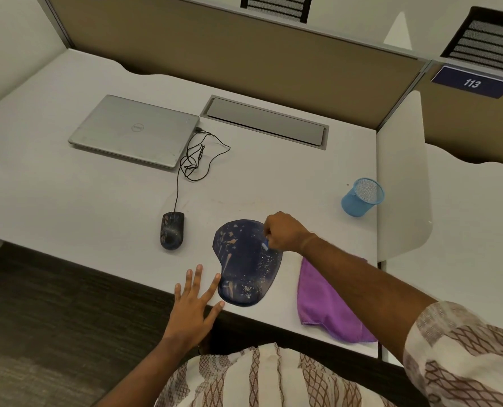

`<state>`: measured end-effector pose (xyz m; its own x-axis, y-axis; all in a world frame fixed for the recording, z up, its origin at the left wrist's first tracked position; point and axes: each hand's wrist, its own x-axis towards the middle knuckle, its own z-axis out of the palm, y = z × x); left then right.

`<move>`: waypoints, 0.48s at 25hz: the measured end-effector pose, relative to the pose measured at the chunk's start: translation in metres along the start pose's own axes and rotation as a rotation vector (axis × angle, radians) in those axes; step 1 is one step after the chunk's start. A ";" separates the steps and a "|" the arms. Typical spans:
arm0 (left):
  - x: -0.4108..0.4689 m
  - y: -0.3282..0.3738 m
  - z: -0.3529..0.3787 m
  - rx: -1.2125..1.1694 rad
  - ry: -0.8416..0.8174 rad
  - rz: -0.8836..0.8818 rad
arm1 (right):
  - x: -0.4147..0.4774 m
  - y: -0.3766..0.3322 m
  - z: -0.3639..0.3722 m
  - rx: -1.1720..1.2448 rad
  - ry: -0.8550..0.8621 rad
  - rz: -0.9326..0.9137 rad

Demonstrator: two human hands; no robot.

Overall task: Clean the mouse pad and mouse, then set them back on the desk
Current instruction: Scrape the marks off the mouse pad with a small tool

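Crumbs (266, 264) and pale flakes speckle mouse pad (246, 259), lying near front edge of desk (68, 186), wrist rest toward person. Left hand (193, 306) flat, fingers spread, fingertip against pad's side, likely bracing it. Right hand (282, 232) curled over pad's far corner, pinching white-blue item (265, 245) (scrap or tool, cannot tell). Mouse (171, 230) apart, left; purple cloth (326, 304) close right, limiting sweep room

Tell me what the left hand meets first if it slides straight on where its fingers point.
Probably the mouse pad: the left hand's index fingertip sits at its left edge. The other fingers aim at desk between pad and mouse, though depth is unclear.
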<state>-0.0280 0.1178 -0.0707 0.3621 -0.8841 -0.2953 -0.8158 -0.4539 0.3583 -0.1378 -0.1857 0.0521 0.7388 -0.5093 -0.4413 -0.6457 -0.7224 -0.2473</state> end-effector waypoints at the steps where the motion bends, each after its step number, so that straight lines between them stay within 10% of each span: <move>1: 0.000 0.000 0.000 -0.002 0.000 0.000 | 0.001 0.003 0.001 -0.011 -0.013 0.007; 12: 0.000 -0.001 0.002 -0.010 0.000 -0.003 | 0.015 0.016 0.002 0.235 0.125 0.092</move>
<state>-0.0285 0.1186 -0.0725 0.3650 -0.8826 -0.2961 -0.8102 -0.4578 0.3659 -0.1373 -0.2043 0.0396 0.6835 -0.6320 -0.3653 -0.7276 -0.5493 -0.4110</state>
